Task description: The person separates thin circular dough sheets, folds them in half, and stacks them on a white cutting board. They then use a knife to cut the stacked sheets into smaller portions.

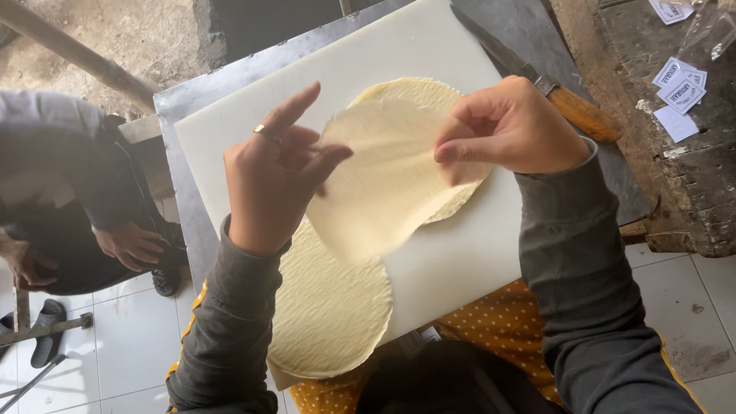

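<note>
Two hands lift a thin, pale cream, round pastry sheet [383, 180] at frame centre: left hand [268, 180] and right hand [510, 126] each pinch an edge. Peeling slowly and evenly should prevent tearing. Its long axis runs upper right to lower left, above the white plastic cutting board [230, 138].

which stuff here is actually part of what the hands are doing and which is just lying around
In use:
- lifted thin sheet, pinched by left hand and right hand
- stack under it
- round stack nearer the person
- white cutting board

Lying about:
- wooden-handled knife, beside the board
- paper slips on the bench
- a seated person's hand, left
</note>
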